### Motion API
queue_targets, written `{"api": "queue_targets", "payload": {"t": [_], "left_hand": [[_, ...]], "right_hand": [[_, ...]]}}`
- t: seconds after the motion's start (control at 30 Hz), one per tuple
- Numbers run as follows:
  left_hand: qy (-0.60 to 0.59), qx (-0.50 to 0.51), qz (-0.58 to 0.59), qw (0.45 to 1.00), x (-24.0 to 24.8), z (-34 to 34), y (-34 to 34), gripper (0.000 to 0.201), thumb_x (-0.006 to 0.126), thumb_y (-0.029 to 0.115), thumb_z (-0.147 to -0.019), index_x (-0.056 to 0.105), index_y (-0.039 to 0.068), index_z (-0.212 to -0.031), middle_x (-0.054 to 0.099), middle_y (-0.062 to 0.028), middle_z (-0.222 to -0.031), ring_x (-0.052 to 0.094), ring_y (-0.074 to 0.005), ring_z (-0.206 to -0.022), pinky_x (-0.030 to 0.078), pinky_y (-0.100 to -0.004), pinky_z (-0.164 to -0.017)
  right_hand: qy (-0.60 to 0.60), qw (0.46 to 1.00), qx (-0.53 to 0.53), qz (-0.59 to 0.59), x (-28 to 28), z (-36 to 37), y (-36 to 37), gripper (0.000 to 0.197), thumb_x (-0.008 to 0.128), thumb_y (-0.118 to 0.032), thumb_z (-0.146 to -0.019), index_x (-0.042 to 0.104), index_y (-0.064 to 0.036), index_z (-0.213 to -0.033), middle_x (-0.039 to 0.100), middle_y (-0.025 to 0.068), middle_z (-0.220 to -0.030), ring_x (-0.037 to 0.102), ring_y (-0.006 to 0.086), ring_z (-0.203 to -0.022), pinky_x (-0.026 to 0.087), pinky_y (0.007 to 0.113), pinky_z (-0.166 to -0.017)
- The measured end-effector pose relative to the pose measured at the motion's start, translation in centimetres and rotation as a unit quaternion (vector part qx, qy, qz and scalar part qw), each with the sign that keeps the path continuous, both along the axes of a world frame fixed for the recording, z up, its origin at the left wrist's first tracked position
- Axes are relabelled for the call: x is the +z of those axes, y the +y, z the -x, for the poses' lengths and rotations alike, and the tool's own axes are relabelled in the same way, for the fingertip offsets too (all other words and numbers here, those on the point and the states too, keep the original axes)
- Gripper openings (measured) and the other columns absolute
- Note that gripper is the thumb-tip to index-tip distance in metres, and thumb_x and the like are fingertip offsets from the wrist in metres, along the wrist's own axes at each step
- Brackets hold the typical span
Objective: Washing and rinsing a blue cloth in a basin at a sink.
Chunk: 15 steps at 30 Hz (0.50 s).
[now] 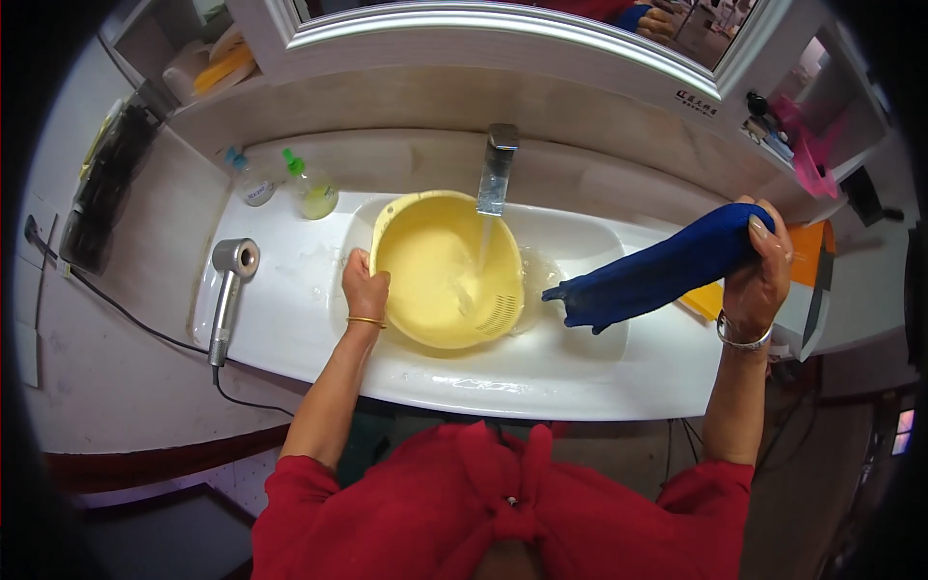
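Note:
My left hand (365, 288) grips the left rim of a yellow plastic basin (425, 290), its fingers behind the wall. The basin is tilted in the white sink (599, 333), and slots run through its lower right side. Water from the chrome faucet (497, 169) streams into it. Up on the right, my right hand (761, 266) is closed around one end of a dark blue cloth (667, 266). The cloth hangs slantwise over the sink's right part, its ragged lower end near the basin but apart from it.
Two pump bottles, one clear with a blue top (253, 184) and one green (314, 188), stand on the back left ledge. A silver hair dryer (229, 290) with a cord lies at the left. An orange box (818, 253) is beyond my right hand. A mirror cabinet (387, 43) overhangs the back.

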<state>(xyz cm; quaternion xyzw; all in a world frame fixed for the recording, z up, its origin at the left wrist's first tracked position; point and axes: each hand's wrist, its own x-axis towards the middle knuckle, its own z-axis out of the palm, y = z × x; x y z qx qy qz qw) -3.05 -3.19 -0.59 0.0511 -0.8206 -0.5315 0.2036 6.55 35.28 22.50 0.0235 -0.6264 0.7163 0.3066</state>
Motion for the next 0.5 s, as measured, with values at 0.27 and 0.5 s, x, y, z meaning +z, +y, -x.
{"api": "queue_targets", "payload": {"t": [0.27,0.5], "left_hand": [[-0.249,-0.043,-0.268,0.930,-7.2,0.1,2.8,0.022,0.051,-0.008,-0.062,0.044,0.006,-0.077,0.048,-0.0028,-0.067,0.046,-0.0117,-0.056,0.039,-0.0252,-0.049],[-0.263,-0.074,-0.295,0.915,-7.3,-0.1,3.7,0.027,0.055,-0.006,-0.064,0.048,0.002,-0.089,0.054,-0.0060,-0.080,0.053,-0.0152,-0.069,0.046,-0.0282,-0.061]], "right_hand": [[0.001,0.998,0.006,-0.068,1.8,-1.6,-1.0,0.024,0.048,-0.022,-0.073,0.049,0.0025,-0.077,0.047,0.0101,-0.074,0.048,0.0143,-0.067,0.040,0.022,-0.063],[-0.036,0.992,-0.026,-0.117,0.2,-3.0,-0.8,0.034,0.047,-0.024,-0.069,0.050,0.0062,-0.084,0.048,0.0108,-0.078,0.048,0.0154,-0.070,0.039,0.024,-0.067]]}}
